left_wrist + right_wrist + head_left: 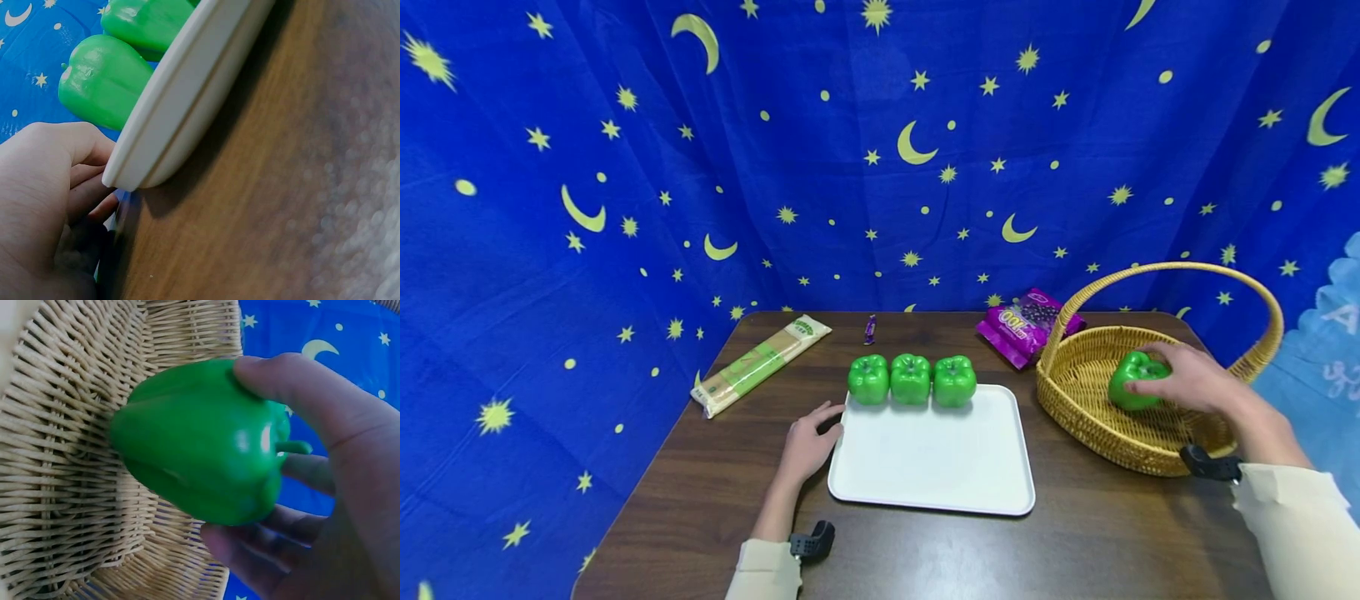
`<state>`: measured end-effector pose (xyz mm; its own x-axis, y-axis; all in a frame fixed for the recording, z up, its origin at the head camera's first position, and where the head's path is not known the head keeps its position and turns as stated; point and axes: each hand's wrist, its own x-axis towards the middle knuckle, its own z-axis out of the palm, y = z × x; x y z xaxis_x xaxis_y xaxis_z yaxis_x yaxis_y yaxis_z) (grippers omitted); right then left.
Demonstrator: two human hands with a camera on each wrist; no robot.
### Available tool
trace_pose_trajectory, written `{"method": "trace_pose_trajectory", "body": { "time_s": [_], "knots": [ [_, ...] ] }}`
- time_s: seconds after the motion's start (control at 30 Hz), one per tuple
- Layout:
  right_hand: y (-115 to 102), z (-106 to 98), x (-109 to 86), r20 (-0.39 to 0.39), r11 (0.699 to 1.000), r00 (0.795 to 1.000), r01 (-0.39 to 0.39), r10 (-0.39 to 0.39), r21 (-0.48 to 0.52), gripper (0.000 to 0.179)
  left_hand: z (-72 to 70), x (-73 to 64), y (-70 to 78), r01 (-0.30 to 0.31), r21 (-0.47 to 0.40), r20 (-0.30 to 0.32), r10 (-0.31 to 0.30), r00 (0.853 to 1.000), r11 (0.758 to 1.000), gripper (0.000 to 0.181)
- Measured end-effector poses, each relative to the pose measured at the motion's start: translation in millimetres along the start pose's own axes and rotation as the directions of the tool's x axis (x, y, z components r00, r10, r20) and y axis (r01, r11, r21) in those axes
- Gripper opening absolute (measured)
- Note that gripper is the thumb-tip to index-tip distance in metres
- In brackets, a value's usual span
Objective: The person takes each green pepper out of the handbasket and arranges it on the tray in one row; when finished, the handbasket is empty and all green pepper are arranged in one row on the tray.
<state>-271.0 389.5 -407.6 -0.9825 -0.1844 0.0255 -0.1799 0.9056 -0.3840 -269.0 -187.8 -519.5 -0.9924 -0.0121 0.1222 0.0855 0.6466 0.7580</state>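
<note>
My right hand grips a green bell pepper inside the wicker basket, thumb on one side and fingers on the other. The pepper's stem points toward the palm; whether its lower end touches the basket's bottom I cannot tell. At the left rim of the white tray, my left hand rests with loosely bent fingers against the edge; the rim hides some fingertips in the left wrist view. Three more green bell peppers stand in a row along the tray's far edge.
The basket's tall handle arches over its opening. Behind it lies a purple snack bag. A small purple-wrapped candy and a long pack of noodles lie on the brown table. A starry blue curtain hangs behind.
</note>
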Motion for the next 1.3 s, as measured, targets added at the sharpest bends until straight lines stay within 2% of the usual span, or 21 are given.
{"method": "trace_pose_trajectory", "body": {
  "time_s": [0.23,0.57,0.73,0.97,1.2,1.3],
  "knots": [
    [-8,-1,1.1,-0.104,1.000,0.994,0.029,-0.027,0.012,0.082,0.1,0.7,-0.4,-0.001,0.008,0.002,0.001,1.000,1.000,0.033],
    [-30,-7,-1.3,-0.158,0.990,0.979,0.135,-0.129,0.028,0.073,0.9,1.6,-1.0,0.007,0.014,0.003,-0.007,1.000,1.000,0.032],
    [-50,-12,-3.7,-0.127,0.981,0.977,0.183,-0.174,0.067,0.068,1.4,1.8,-2.0,0.002,0.007,0.000,-0.002,1.000,1.000,0.032],
    [-78,-18,-8.2,-0.086,0.969,0.969,0.237,-0.231,0.069,0.063,3.3,3.1,-4.7,-0.008,0.010,0.002,0.008,1.000,1.000,0.032],
    [-101,-16,-5.3,-0.041,0.955,0.960,0.279,-0.276,0.097,0.063,3.7,3.7,-4.8,0.038,0.006,0.001,-0.038,0.999,0.999,0.032],
    [-110,-13,-2.7,-0.031,0.953,0.959,0.285,-0.283,0.101,0.065,3.6,3.8,-5.2,0.035,0.009,0.004,-0.035,0.999,0.999,0.032]
  ]
}}
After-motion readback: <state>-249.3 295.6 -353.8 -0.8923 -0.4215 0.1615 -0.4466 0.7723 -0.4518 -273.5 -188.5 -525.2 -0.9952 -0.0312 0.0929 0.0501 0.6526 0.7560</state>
